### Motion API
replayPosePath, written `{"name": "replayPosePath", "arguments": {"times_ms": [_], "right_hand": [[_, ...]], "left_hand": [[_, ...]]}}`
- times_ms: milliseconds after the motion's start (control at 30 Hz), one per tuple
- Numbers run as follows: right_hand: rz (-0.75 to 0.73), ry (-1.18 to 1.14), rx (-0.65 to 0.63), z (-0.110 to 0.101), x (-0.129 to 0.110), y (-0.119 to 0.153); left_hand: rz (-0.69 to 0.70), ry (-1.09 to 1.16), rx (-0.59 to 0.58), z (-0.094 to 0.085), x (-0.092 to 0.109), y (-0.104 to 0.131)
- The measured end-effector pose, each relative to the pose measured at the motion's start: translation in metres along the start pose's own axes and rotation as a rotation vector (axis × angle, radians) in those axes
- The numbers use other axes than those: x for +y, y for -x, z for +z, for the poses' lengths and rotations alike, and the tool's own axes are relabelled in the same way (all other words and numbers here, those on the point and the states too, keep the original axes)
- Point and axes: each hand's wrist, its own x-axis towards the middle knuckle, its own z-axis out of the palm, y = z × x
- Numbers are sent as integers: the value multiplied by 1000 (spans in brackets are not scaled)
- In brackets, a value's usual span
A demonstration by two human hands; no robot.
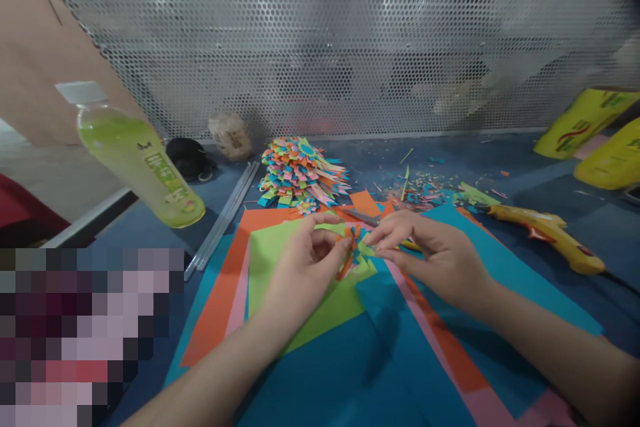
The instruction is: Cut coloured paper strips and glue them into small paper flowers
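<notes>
In the middle of the head view my left hand [307,263] pinches a small paper flower [354,238] with orange, blue and green folded strips. Opposite it, my right hand [440,253] has its thumb and fingertips closed at the flower's green edge, gripping a strip there. Scissors [361,216] with yellow handles lie just behind, partly covered by my right hand. Beneath both hands are stacked paper sheets: a green sheet [320,320], blue sheets [320,380], and orange and pink ones showing at the sides. Beyond the flower stands a heap of finished-looking paper flowers [297,173].
A green drink bottle [145,160] stands left, near clear glue sticks [225,217] and a black round item [185,159]. To the right lie a yellow glue gun [550,230], paper scraps [425,188] and yellow packages [583,123]. A perforated metal panel [320,33] rises behind.
</notes>
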Motion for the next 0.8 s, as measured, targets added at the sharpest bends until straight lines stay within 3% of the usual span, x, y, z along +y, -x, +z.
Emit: {"name": "replayPosePath", "arguments": {"times_ms": [100, 267, 433, 600, 800], "right_hand": [[218, -261, 25, 3, -3, -1], [342, -487, 74, 4, -7, -4], [329, -345, 180, -2, -5, -6], [299, -161, 189, -7, -2, -7], [399, -300, 137, -6, 5, -8]], "left_hand": [[13, -22, -5, 0, 0, 1], [72, -70, -19, 0, -3, 3], [57, -100, -18, -1, -3, 4], [43, -66, -19, 0, -2, 2], [60, -86, 5, 0, 1, 2]]}}
